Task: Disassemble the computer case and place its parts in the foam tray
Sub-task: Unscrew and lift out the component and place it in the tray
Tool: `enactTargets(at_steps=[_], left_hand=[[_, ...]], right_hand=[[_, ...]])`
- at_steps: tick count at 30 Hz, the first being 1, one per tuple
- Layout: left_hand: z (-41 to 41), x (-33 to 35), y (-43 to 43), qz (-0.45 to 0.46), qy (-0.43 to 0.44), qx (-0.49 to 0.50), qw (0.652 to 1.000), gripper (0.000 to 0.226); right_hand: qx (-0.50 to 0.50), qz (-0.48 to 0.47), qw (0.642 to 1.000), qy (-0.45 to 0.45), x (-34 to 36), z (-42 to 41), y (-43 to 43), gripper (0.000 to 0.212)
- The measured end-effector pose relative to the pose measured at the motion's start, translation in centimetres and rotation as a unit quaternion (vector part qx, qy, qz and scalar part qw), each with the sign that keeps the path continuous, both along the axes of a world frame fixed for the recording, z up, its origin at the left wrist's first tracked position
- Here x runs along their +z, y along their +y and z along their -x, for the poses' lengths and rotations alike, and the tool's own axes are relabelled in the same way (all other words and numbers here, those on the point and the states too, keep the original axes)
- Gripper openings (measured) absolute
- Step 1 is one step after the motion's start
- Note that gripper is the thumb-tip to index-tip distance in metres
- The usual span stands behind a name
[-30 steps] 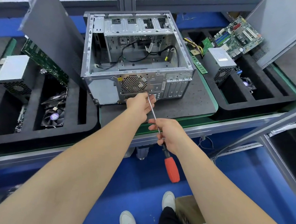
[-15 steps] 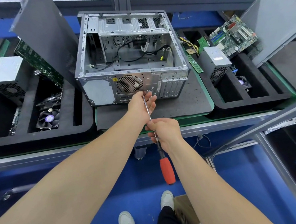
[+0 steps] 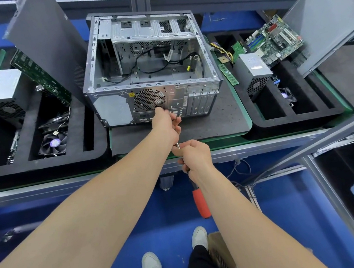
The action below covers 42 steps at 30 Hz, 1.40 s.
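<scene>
We see the open grey steel computer case [image 3: 113,109] on its side on the dark-matted surface [image 3: 213,121], loose black cables inside, fan grille facing us. Our left hand [image 3: 166,124] pinches the red-handled screwdriver [image 3: 201,202] by its shaft at the rear panel; our right hand [image 3: 195,155] grips it lower down.

The computer case [image 3: 150,71] lies open side up. The left hand [image 3: 166,124] holds the screwdriver [image 3: 201,202] shaft at the case's rear panel, just below the fan grille [image 3: 149,98]. The right hand [image 3: 193,156] grips the shaft short of the case.
</scene>
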State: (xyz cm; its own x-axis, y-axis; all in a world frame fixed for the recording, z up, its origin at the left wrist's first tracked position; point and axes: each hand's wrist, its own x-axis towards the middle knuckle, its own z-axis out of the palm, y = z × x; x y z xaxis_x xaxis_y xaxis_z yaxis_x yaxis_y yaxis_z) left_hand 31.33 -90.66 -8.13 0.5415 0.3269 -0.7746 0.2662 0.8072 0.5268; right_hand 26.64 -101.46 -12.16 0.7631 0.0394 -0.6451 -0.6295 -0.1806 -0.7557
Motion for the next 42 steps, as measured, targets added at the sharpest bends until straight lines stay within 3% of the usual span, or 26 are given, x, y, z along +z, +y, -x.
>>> enactTargets(at_steps=[6, 12, 16, 24, 32, 35, 38, 40, 42], left_hand=[[0.8, -2.2, -0.4, -0.012, -0.029, 0.014, 0.999, 0.027], [-0.5, -3.8, -4.4, -0.158, -0.018, -0.132, 0.978, 0.01], [-2.9, -3.9, -8.9, -0.233, -0.047, -0.213, 0.948, 0.009], [-10.8, -3.7, -17.7, -0.466, -0.073, -0.364, 0.803, 0.021], [-17.0, -5.3, -23.0, -0.623, -0.009, -0.383, 0.683, 0.007], [-17.9, -5.7, -23.5, -0.65, 0.019, -0.392, 0.651, 0.014], [-17.9, -5.7, -23.5, -0.653, 0.035, -0.381, 0.653, 0.028], [-17.4, -5.3, -23.2, -0.623, 0.028, -0.374, 0.686, 0.045], [-17.0, -4.8, -22.1, -0.56, 0.001, -0.383, 0.735, 0.047]], right_hand=[[0.012, -0.01, 1.0, -0.019, -1.0, 0.8, -1.6, 0.007], [-0.099, -0.029, 0.979, -0.174, -1.3, -0.3, -4.7, 0.008], [-0.101, 0.008, 0.965, -0.243, -0.5, -3.3, -7.8, 0.011], [-0.109, 0.124, 0.955, -0.248, -0.5, -11.8, -16.0, 0.023], [-0.142, 0.086, 0.973, -0.163, -1.3, -16.9, -21.6, 0.024], [-0.129, 0.052, 0.98, -0.142, -1.5, -17.4, -22.5, 0.023], [-0.121, 0.003, 0.986, -0.114, -1.5, -17.5, -22.3, 0.025], [-0.12, -0.026, 0.989, -0.087, -1.5, -17.3, -21.4, 0.027], [-0.117, -0.052, 0.99, -0.054, -1.3, -16.8, -19.8, 0.026]])
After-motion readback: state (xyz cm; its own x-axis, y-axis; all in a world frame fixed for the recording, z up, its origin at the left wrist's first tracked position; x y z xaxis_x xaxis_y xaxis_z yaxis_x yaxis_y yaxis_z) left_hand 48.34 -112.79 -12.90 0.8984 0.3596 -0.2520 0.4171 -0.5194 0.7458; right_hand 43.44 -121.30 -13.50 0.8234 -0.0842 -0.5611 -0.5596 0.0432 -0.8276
